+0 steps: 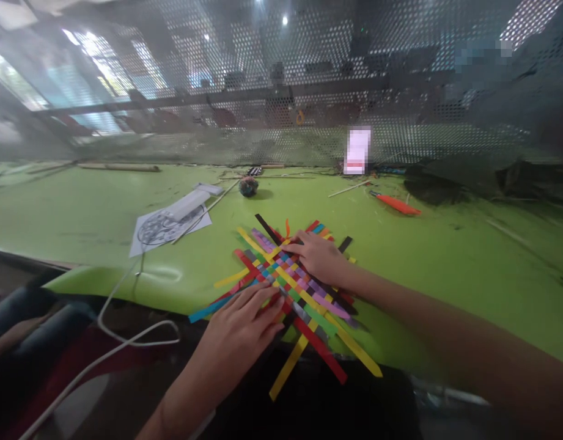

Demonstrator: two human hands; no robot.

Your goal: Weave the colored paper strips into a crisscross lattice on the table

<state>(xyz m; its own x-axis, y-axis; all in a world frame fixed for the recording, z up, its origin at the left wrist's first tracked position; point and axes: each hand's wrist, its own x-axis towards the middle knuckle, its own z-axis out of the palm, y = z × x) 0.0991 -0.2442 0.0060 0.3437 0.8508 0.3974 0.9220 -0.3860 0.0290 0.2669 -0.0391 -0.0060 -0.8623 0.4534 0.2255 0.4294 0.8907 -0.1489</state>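
Note:
A mat of woven coloured paper strips [294, 282] lies at the front edge of the table, its checkered middle tight and its loose ends fanning out in red, yellow, purple, blue and black. My left hand [242, 324] rests palm down on the near left part of the weave, fingers stretched out. On the far side, my right hand [320, 256] lies over the strips with its fingers extended, the tips touching the weave near a yellow strip [279, 249]. Its palm covers part of the mat. A long red strip [324, 354] and another yellow strip [288, 370] hang past the table edge.
Behind the mat are a dark round ball [249, 186], printed paper sheets [171, 229] with a thin stick, and an orange-red pointed object [398, 205]. A white cable [139, 342] loops down at the left. A perforated screen [244, 110] stands along the back of the green table [446, 263].

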